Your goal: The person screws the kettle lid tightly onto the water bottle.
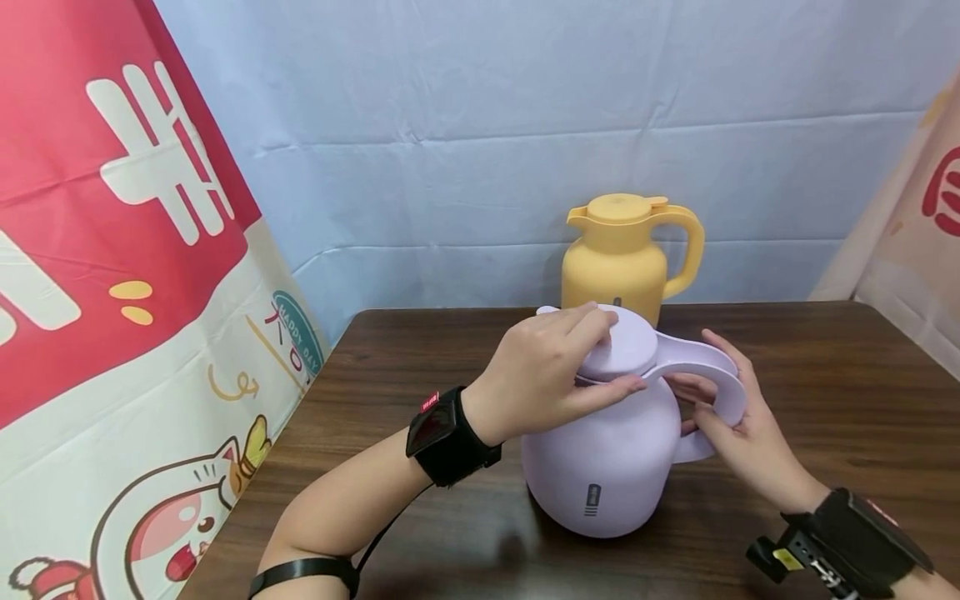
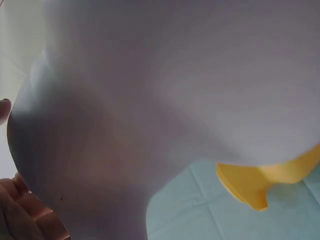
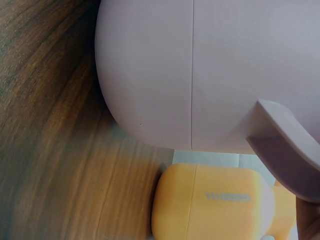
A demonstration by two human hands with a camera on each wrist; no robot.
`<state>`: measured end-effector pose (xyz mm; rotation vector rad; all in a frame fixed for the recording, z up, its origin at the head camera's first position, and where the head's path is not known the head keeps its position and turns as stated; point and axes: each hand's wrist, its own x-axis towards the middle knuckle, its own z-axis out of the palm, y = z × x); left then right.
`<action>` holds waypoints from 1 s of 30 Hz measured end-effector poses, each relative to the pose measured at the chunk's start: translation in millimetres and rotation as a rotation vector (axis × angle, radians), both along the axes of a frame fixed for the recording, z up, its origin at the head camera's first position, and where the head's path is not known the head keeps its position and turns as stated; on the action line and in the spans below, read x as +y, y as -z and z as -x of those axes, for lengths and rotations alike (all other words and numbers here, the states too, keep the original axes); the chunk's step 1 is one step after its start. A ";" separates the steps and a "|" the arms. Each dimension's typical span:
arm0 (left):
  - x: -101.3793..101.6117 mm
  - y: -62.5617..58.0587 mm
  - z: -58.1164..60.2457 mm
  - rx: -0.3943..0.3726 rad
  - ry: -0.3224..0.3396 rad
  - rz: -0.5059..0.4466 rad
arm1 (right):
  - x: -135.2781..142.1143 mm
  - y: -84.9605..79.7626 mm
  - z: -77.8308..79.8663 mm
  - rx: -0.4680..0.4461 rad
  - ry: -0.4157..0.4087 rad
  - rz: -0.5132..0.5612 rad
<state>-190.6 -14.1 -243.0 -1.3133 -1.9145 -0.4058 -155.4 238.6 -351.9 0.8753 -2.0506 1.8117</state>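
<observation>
A lilac thermos jug stands upright on the wooden table, its dark label facing me. My left hand reaches over its top and grips the round lilac lid, fingers bent over it and thumb along the near side. On the right, my right hand holds the curved handle. The left wrist view is mostly filled by the jug's dim, close surface. In the right wrist view the jug body lies close, with the lower handle beside it.
A yellow thermos jug stands behind the lilac one, near the table's back edge. Its lower front is hidden in the head view. Behind the wooden table hangs a pale blue cloth. A printed red and white cloth is at the left.
</observation>
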 end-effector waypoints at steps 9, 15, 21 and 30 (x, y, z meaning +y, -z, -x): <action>4.5 -0.1 -4.7 -0.079 -0.028 -0.044 | -1.0 -0.5 -6.9 -0.016 0.037 0.006; 5.1 -0.5 -7.8 -0.081 -0.047 -0.012 | -0.8 -1.5 -10.3 -0.010 0.013 0.012; -0.9 -0.8 -0.7 -0.183 0.084 0.007 | -1.8 -2.1 -10.1 -0.012 0.058 0.002; -5.1 -2.5 8.4 -0.222 0.179 -0.039 | -2.0 -0.6 -10.1 -0.011 0.066 0.011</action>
